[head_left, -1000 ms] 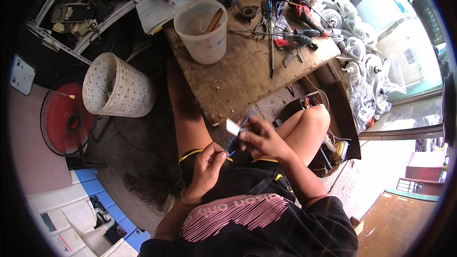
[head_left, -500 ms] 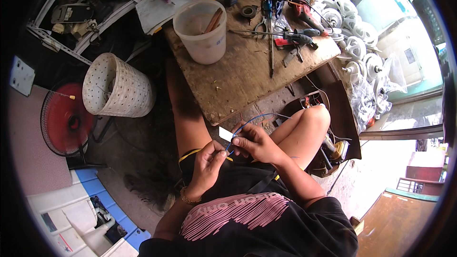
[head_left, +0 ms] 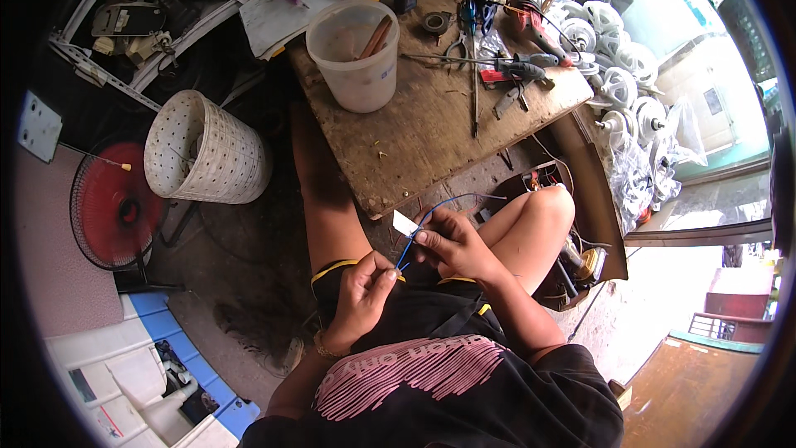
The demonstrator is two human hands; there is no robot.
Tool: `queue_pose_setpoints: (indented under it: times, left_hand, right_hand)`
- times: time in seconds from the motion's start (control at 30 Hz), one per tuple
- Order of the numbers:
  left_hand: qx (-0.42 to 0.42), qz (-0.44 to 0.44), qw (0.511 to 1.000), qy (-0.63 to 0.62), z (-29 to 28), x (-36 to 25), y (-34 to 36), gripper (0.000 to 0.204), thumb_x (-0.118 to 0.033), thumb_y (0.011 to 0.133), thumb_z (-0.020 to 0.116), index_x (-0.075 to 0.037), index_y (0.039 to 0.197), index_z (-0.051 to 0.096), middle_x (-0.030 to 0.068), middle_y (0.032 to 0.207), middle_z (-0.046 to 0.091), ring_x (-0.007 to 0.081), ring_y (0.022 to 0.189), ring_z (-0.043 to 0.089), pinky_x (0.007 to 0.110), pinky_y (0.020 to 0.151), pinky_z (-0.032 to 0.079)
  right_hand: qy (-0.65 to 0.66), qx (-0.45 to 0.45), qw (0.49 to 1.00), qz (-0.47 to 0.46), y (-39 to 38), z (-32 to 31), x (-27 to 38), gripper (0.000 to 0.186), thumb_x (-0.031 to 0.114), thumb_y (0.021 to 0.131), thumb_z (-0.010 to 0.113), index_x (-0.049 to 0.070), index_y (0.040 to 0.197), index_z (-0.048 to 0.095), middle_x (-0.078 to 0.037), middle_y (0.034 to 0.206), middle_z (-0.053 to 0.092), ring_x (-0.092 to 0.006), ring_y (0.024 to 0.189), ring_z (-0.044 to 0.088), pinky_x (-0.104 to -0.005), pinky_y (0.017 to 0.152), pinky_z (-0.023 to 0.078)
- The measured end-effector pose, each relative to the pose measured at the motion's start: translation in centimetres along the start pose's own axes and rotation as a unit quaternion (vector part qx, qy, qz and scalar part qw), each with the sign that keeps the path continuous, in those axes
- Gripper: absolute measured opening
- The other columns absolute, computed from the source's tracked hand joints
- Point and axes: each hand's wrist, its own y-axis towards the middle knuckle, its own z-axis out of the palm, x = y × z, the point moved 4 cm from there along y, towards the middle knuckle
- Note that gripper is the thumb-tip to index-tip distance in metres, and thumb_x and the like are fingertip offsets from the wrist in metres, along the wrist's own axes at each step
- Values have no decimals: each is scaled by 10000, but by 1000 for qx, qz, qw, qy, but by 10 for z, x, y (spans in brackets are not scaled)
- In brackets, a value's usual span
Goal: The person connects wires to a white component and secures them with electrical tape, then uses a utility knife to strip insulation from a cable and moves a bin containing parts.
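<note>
Above my lap, my left hand is closed, thumb and fingertips pinching one end of a thin blue wire. My right hand is closed too, a little higher and to the right. Its thumb presses the wire against a flat, white, blade-like piece that sticks out toward the table corner. Whatever part of that piece lies inside the fingers is hidden. From the right hand, the wire's free end curves up and away to the right, over my knee.
Ahead stands a wooden table bearing a plastic bucket, screwdrivers and a red power drill. At left are a perforated basket and a red fan. A box of parts sits right of my knee.
My hands have moved slightly apart, exposing a straight stretch of blue wire between them. The white piece has shifted a little right and tilted more steeply.
</note>
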Motion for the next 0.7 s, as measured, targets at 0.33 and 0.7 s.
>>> queue_pose_setpoints:
  times: [0.33,0.7]
  left_hand:
    - [16,-11,999,49,-1,-5,-5,142,-105,935,526,-17,825,526,-54,630,434,5,555,337,198,508,283]
    - [-1,-11,999,47,1,-6,-8,144,-83,926,538,-13,802,518,-53,582,424,2,537,331,204,491,273]
  right_hand:
    - [-31,-27,999,-6,-2,-8,15,229,236,921,620,24,963,545,-31,693,598,-83,563,531,-208,497,404]
    - [-8,-50,999,11,0,-15,17,174,200,927,608,35,951,556,1,686,592,-72,595,528,-210,518,373]
